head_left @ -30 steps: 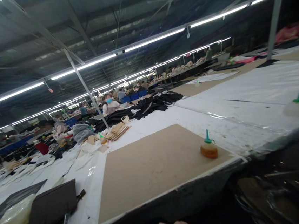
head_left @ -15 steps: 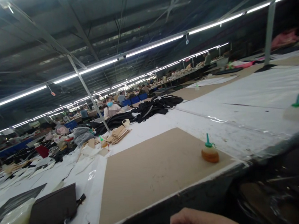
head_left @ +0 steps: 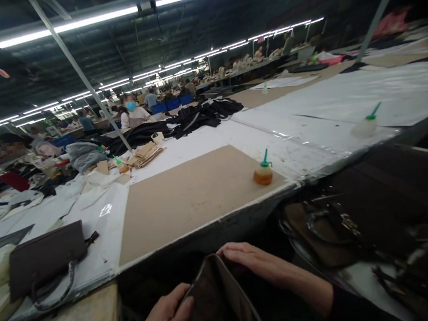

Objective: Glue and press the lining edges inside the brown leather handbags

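A dark brown handbag [head_left: 216, 301] is held low in front of me, below the table edge, with its mouth gaping toward me. My left hand [head_left: 168, 314] is closed on its left rim, thumb on the near side. At the far right corner of the mouth, my right hand [head_left: 252, 265] grips the bag with fingers close together; its thumb is hidden. The lower part of the bag runs out of view.
A brown board [head_left: 188, 203] lies on the white table, bearing a green-nozzled bottle [head_left: 263, 175] of amber liquid. Another brown handbag [head_left: 49, 257] rests at left. More dark bags [head_left: 323, 236] are at right. A masked person [head_left: 132, 115] sits beyond a black fabric pile [head_left: 202, 116].
My view has tipped downward. My left hand and the handbag have come into sight, and my right hand, formerly alone at the bottom edge, is now on the bag.
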Action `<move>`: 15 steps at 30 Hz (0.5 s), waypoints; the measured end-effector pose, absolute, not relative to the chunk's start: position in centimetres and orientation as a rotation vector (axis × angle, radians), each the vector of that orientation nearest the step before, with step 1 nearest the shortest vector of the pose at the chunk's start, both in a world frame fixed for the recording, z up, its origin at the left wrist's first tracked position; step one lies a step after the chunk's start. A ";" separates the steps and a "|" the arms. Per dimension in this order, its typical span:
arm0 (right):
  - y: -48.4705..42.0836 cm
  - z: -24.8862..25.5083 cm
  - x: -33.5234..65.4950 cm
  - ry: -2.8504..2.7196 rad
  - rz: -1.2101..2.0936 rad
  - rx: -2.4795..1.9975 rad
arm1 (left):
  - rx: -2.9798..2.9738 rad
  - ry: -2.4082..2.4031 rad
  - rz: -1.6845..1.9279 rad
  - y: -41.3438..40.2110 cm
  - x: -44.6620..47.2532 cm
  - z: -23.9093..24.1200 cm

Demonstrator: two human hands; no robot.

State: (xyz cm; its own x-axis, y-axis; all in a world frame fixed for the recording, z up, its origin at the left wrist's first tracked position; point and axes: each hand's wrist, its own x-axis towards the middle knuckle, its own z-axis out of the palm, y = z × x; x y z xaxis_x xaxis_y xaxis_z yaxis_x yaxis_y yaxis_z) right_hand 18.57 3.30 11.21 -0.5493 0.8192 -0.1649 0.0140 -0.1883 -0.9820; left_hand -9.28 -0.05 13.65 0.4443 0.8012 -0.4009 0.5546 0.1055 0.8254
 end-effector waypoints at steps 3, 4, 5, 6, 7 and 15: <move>2.0 10.8 18.7 -1.452 1.808 -0.963 | 1.585 1.206 0.277 -0.1 -9.5 13.1; 1.6 10.8 18.7 -1.447 1.801 -0.971 | 1.591 1.206 0.275 -0.1 -9.5 12.9; 1.2 10.8 18.8 -1.443 1.792 -0.980 | 1.597 1.210 0.270 0.0 -9.5 12.7; 0.8 10.9 18.8 -1.442 1.783 -0.987 | 1.602 1.217 0.259 0.0 -9.5 12.5; 0.4 11.0 18.8 -1.441 1.777 -0.994 | 1.610 1.225 0.240 0.0 -9.5 12.4; -1.8 12.3 19.0 -1.509 1.703 -1.092 | 1.640 1.231 0.183 0.0 -9.0 14.0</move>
